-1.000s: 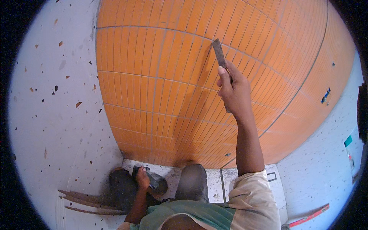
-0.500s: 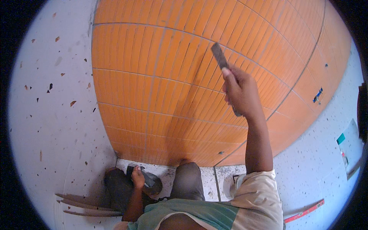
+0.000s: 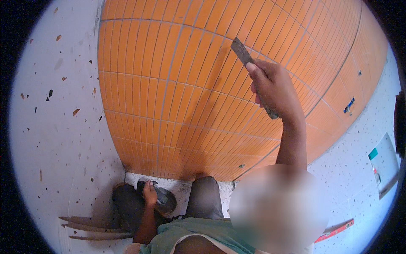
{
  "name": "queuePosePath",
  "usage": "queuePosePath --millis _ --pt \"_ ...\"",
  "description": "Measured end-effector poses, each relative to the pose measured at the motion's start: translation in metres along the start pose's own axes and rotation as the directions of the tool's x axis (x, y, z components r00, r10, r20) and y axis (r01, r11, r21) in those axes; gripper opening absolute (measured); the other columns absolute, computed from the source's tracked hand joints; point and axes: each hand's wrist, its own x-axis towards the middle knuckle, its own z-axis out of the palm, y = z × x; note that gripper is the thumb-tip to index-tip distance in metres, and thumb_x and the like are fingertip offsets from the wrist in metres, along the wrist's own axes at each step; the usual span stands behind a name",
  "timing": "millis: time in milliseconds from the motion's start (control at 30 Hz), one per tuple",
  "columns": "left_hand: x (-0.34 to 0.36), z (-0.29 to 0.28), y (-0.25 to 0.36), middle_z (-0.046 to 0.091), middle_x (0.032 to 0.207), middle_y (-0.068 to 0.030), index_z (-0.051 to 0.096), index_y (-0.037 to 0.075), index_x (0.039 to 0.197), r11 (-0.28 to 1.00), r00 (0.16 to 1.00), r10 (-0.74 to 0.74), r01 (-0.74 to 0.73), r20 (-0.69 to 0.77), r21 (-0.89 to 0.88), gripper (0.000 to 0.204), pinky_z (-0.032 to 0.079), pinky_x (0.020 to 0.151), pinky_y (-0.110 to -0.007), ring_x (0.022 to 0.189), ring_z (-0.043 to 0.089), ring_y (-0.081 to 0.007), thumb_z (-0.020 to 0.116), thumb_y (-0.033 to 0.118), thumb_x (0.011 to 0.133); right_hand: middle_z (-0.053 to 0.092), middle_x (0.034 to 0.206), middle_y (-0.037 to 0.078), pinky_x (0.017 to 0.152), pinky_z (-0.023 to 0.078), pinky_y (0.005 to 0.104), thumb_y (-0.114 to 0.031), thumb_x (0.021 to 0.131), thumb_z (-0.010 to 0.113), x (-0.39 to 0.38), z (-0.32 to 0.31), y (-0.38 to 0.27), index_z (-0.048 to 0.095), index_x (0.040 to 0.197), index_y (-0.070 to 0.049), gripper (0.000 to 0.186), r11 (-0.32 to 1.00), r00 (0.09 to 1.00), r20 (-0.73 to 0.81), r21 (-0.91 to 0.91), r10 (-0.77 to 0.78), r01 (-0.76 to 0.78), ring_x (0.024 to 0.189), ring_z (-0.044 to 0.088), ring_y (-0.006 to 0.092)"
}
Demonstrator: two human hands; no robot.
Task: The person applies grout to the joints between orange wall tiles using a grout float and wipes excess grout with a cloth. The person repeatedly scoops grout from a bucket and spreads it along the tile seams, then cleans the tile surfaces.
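Flat-bladed scraper [image 3: 242, 51] at the orange tiled wall [image 3: 127, 46], its tip near a pale horizontal joint; whether it touches, I cannot tell. I see the right hand [image 3: 275, 86] closed around the handle, thumb along the blade's base. The orange tiles are in place across the wall: the wider seams look pale and, I judge, filled, while many narrow grooves look dark and possibly unfilled — how many are finished I cannot read from here. Low down, the left hand [image 3: 149, 195] is closed on a dark object [image 3: 141, 185], its kind unclear to me, above the floor near the knee [image 3: 205, 197]. Outward lie a speckled white wall [image 3: 50, 139], curved dark strips [image 3: 97, 228] and — at lower right — a red bar [image 3: 338, 230].
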Motion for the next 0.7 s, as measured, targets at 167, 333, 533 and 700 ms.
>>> queuePosePath --millis 167,333,533,700 --pt "-0.001 -0.002 0.020 0.064 0.114 -0.0264 0.058 -0.008 0.118 0.999 0.999 -0.034 0.035 0.030 -0.039 0.031 0.045 0.095 -0.041 0.108 0.061 -0.0399 0.047 0.014 0.098 0.049 0.054 0.003 0.046 0.045 0.0321 -0.029 0.099 0.054 -0.005 0.002 0.012 0.065 0.111 -0.001 0.032 0.999 0.997 -0.083 -0.031 0.004 -0.007 0.046 0.054 0.0136" --pt "-0.001 -0.004 0.011 0.064 0.113 -0.0264 0.058 -0.006 0.119 0.999 0.999 -0.040 0.039 0.028 0.029 0.031 0.046 0.094 -0.041 0.108 0.061 -0.0396 0.047 0.015 0.098 0.051 0.060 0.001 0.043 0.043 0.0248 -0.032 0.099 0.053 0.000 0.014 0.018 0.065 0.110 0.000 0.035 0.998 0.994 -0.098 0.028 -0.051 0.054 0.046 0.053 0.0086" --pt "0.000 0.001 -0.002 0.063 0.114 -0.0268 0.058 -0.005 0.121 0.999 0.999 -0.030 0.030 0.013 -0.026 0.032 0.046 0.095 -0.041 0.108 0.061 -0.0400 0.048 0.017 0.098 0.051 0.054 0.005 0.047 0.045 0.0342 -0.028 0.099 0.053 0.001 0.025 0.018 0.065 0.108 0.000 0.032 0.997 0.990 -0.138 0.066 -0.017 0.027 0.045 0.052 0.0143" --pt "-0.004 0.000 0.002 0.063 0.116 -0.0263 0.058 -0.006 0.120 0.998 0.998 -0.059 0.060 0.031 -0.035 0.033 0.045 0.096 -0.040 0.108 0.061 -0.0397 0.047 0.017 0.099 0.051 0.053 0.010 0.050 0.046 0.0382 -0.027 0.099 0.052 -0.011 0.024 0.030 0.065 0.102 0.001 0.031 0.985 0.990 0.139 -0.171 0.002 0.022 0.044 0.051 0.0181"
